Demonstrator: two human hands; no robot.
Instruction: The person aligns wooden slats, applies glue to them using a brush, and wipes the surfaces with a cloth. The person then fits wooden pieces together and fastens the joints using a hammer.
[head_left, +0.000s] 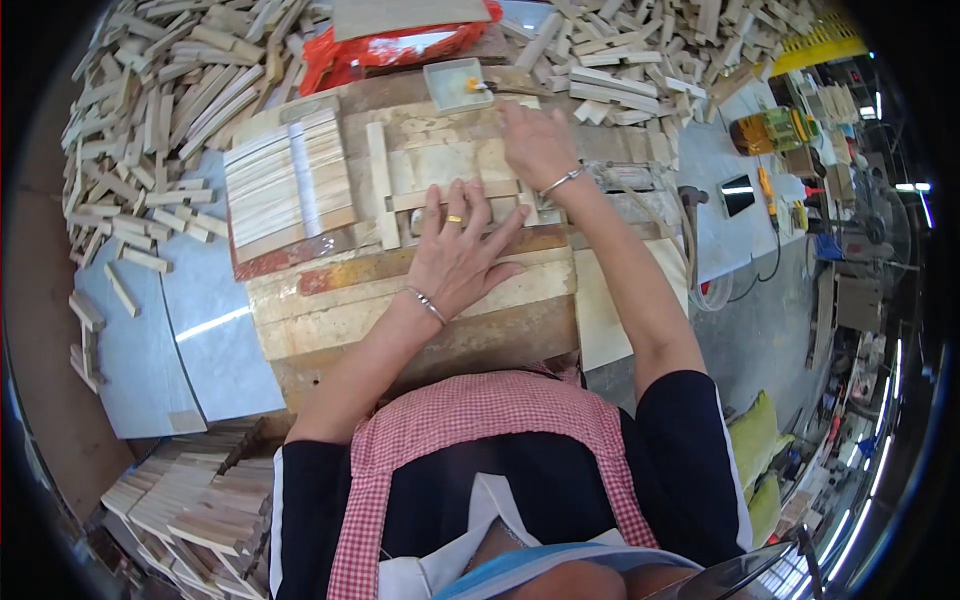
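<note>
My left hand [458,245], with a ring and a bracelet, lies with fingers spread over a wooden crosspiece [408,201] on the worn workbench [430,345]. A wooden strip [379,170] runs crosswise at the left end of that crosspiece. Another strip [532,209] shows at its right end, partly covered by my hands. My right hand [540,145] is farther out, over the right side of these pieces. Its fingers are blurred and bent downward, so whether they hold anything is hidden. Beyond the hands sits a clear shallow dish [457,85] with a small orange-tipped item.
A stack of thin wooden slats [270,190] stands left of the pieces. Heaps of wooden sticks [170,90] lie at the far left and far right [640,50]. A hammer [692,200], a phone [737,195] and a jar [765,131] are on the right.
</note>
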